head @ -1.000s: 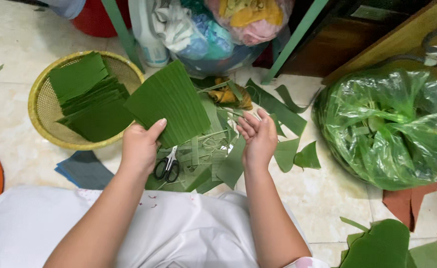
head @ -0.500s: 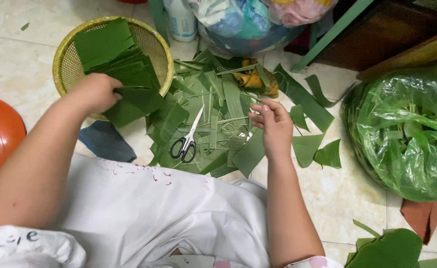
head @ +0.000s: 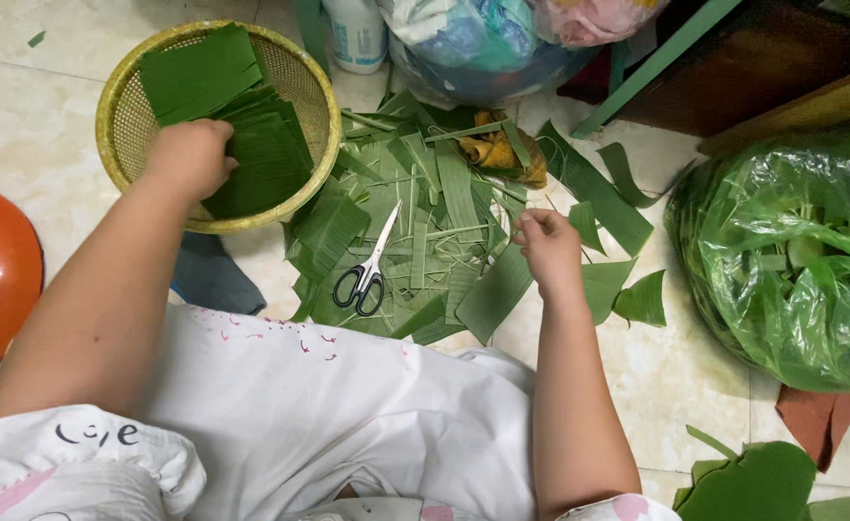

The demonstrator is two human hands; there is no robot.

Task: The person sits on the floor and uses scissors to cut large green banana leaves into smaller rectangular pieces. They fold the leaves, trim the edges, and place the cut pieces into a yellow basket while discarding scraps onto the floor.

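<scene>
The left hand [head: 188, 159] rests inside the yellow basket [head: 116, 116], its fingers curled down onto the stack of cut leaves [head: 251, 145] that fills the basket. The palm hides the fingertips, so I cannot tell whether they grip a leaf or only press on the stack. The right hand [head: 548, 249] hovers to the right of the basket, over the pile of leaf scraps [head: 434, 232] on the floor [head: 29, 87]; its fingers are pinched nearly shut at the tips, apparently on a thin strip, though the strip is too small to make out.

The scissors [head: 367, 270] lie between the basket and the right hand, on top of the scraps, blades closed and pointing away from the person, handles near the white dress [head: 348, 425].

Several things could go wrong here. The stack in the basket leans toward the rim nearest the scraps, so an uneven push from the left hand could slide the top leaves over the edge and mix them with the waste. The scissors sit half buried in loose strips; a hand reaching there without a look could meet the blades rather than the handles. The leaves tear along their grain, so a hard pinch could split one. The green bag [head: 791, 260], far right of the basket, bulges toward the scraps and could spill.
</scene>
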